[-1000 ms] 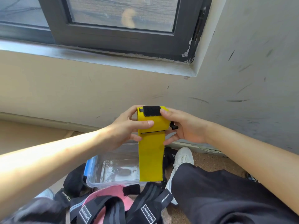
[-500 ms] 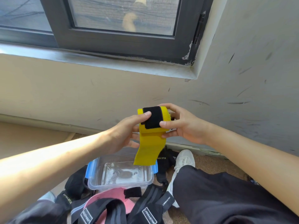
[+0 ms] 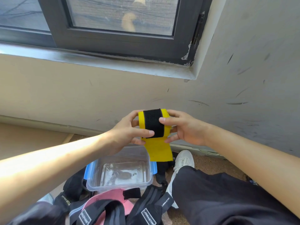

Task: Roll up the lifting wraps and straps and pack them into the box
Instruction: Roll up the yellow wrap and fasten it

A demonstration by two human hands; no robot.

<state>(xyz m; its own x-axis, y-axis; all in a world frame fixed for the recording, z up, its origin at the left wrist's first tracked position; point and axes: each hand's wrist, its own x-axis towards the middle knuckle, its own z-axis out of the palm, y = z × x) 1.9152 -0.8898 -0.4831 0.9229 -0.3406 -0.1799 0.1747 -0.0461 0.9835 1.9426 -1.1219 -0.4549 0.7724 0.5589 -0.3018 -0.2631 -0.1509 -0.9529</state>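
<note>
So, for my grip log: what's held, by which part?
The yellow wrap, by its rolled part: left hand on the left end, right hand on the right.

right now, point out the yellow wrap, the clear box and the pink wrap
yellow wrap (image 3: 159, 150): head view, loose hanging tail
clear box (image 3: 116, 186): head view, near wall
pink wrap (image 3: 110, 194): head view, bare pink fabric

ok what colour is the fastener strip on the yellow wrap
Black fastener strip across the yellow fabric wrap; head view.

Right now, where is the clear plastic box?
In the head view, the clear plastic box sits at lower centre, just below the hanging yellow wrap and left of the white shoe.
</note>
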